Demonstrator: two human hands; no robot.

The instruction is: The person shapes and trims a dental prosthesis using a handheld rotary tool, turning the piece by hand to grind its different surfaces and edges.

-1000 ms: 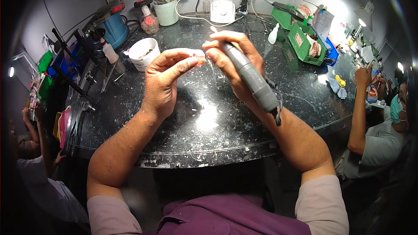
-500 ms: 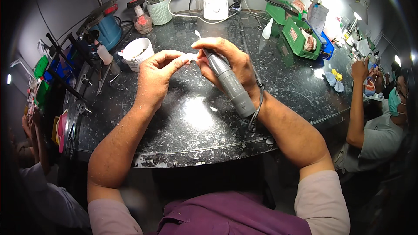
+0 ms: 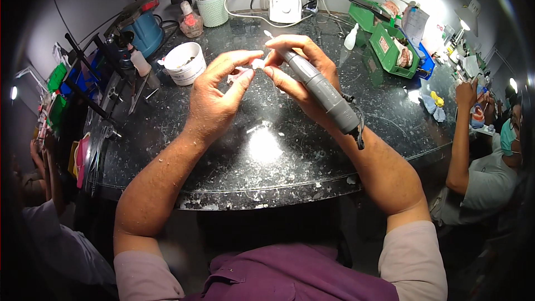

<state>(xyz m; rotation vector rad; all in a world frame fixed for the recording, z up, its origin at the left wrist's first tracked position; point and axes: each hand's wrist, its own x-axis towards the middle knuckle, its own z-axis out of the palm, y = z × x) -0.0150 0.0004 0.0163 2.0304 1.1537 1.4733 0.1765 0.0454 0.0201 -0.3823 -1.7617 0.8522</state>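
Note:
My left hand (image 3: 220, 92) pinches a small pink-and-white piece (image 3: 257, 64), held at mid-height over the dark, speckled worktop (image 3: 262, 173). My right hand (image 3: 320, 72) is closed on a grey rotary handpiece (image 3: 329, 97) with a coiled cord at its back end. A small pale tip (image 3: 268, 34) projects from its front, above the piece. Both hands' fingertips are close together at the piece; whether the right ones touch it is unclear. A white tub (image 3: 183, 69) stands behind my left hand.
Left: black metal frames (image 3: 83, 86), blue device (image 3: 147, 36). Back: pen cup (image 3: 213, 10), white control box (image 3: 284, 8), small white bottle (image 3: 351, 38). Right: green trays (image 3: 390, 56) with dental models, crumpled blue-yellow material (image 3: 433, 106). Co-workers (image 3: 479, 173) sit at both sides.
My left fingers have shifted and spread somewhat around the piece. The handpiece moved left and down, then back up and right, ending at a more slanted angle than half a second ago.

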